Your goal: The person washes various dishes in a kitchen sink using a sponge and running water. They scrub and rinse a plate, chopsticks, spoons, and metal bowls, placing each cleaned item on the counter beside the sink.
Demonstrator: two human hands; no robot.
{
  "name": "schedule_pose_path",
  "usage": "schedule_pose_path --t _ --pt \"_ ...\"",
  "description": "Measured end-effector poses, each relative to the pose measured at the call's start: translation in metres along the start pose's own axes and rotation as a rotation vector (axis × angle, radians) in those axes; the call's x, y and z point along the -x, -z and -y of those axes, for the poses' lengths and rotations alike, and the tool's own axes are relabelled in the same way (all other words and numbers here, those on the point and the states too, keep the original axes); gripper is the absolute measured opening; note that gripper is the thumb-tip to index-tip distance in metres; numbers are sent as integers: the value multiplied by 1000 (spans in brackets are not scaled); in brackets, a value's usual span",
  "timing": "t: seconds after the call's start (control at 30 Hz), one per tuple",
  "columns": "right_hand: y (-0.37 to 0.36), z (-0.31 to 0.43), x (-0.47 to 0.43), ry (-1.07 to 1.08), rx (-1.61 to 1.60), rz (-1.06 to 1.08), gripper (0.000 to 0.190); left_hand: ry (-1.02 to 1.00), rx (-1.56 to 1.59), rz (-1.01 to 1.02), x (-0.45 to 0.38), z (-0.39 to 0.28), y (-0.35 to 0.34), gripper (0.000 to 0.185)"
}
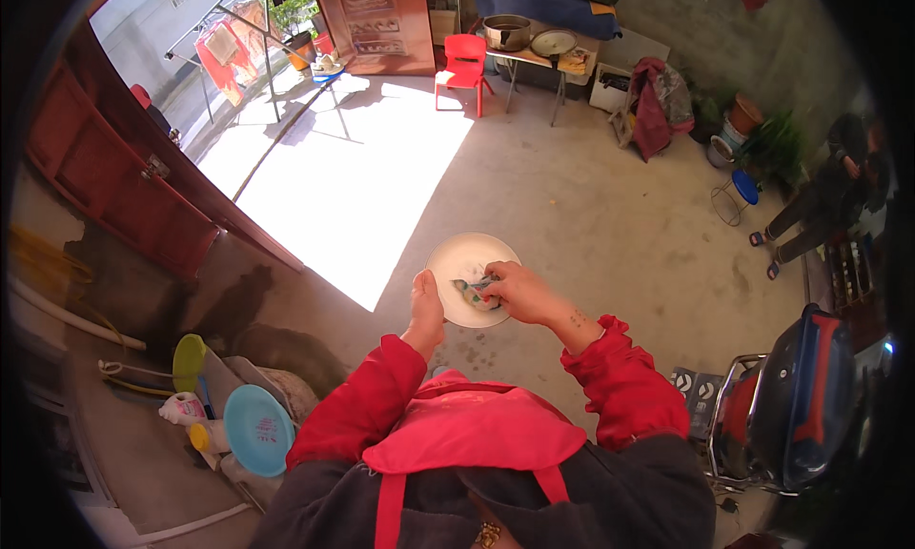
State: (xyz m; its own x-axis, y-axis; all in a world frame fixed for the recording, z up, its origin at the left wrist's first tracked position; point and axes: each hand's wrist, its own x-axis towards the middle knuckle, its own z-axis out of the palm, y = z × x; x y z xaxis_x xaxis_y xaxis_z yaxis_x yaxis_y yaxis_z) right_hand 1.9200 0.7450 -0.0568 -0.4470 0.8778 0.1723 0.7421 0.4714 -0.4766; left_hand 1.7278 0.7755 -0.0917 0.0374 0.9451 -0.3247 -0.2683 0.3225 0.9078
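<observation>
A round white plate (468, 252) is held out in front of me above the concrete floor. My left hand (426, 307) grips its left rim, with the thumb over the edge and the other fingers hidden beneath. On the right side of the plate, my right hand (522, 294) presses a crumpled patterned cloth (477, 296) against the upper face. The cloth is whitish with green and red marks. Some dark marks show on the plate just above the cloth. Red sleeve covers reach up both my forearms, and a red apron hangs over my chest.
At lower left stand a light blue basin (259, 430), a green basin (189, 363) and bottles. A red child's chair (463, 70) is beside a table with pots (507, 33). A person (833, 184) is at the right, near a blue stool (745, 186). A dark vehicle (815, 399) stands lower right.
</observation>
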Motion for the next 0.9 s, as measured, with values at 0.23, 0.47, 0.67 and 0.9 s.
schedule_pose_path --t 0.23,0.47,0.67,0.9 --pt "-16 22 -98 203 116 -131 30 1 97 -48 -26 -23 19 46" --pt "-27 70 -156 561 -68 309 25 -214 199 -337 -53 -27 118 52" --pt "-52 135 -205 713 -2 274 29 -342 300 -710 34 -41 171 45" --pt "-137 247 -127 1100 -284 571 35 -275 361 -1029 167 21 184 42"
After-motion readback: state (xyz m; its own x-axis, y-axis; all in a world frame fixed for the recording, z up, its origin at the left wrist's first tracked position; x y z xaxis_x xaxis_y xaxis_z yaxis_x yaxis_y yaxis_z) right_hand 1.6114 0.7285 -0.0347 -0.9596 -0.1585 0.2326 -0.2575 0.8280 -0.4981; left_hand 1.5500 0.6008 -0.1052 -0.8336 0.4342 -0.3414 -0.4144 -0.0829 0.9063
